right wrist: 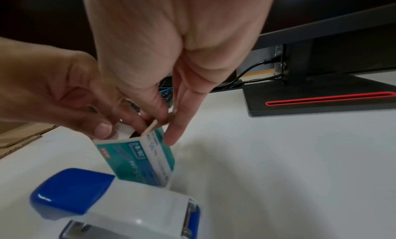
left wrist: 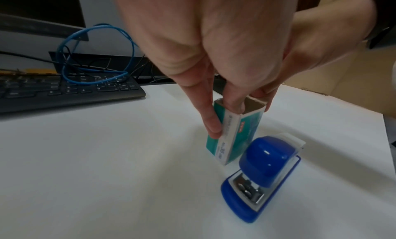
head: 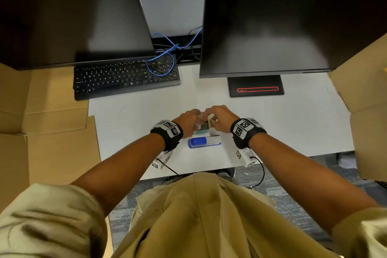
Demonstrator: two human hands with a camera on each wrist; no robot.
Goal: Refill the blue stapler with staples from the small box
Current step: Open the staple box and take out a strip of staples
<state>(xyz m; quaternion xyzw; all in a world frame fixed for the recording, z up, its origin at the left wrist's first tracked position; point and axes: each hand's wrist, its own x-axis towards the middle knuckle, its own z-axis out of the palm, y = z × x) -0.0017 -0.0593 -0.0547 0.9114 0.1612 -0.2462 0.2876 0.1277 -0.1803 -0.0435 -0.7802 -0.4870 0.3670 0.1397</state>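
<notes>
Small box: the teal and white small box (left wrist: 233, 137) stands on end on the white desk (left wrist: 96, 158), top end open, just beyond the stapler.
Left hand: the left hand (left wrist: 205, 56) pinches the box, 1 finger down its left side, another tip dipping into the open mouth. Fingers curled on it, firm hold.
Right hand: the right hand (right wrist: 163, 60) works at the same top end, thumb and finger closed on the pale end flap (right wrist: 152, 127), another finger trailing down the right side of the box. Whether it has reached any staples, I cannot tell; the inside is dark.
Blue stapler: the blue stapler (head: 204, 142) lies flat on the desk, nearer the person than the box and just beside it, lid down, untouched by either hand.
Step in hand: by my read, opening the box to get a strip out. The stapler is not yet opened.
Next move: it calls for 2 fingertips to draw 1 strip clear without snapping it, then a free hand to lift the stapler's top.
Around: a black keyboard (head: 125, 78) with a looped blue cable (left wrist: 96, 56) sits far left, 2 dark monitors behind, the right monitor's stand (right wrist: 321, 98) far right, cardboard at both edges.
</notes>
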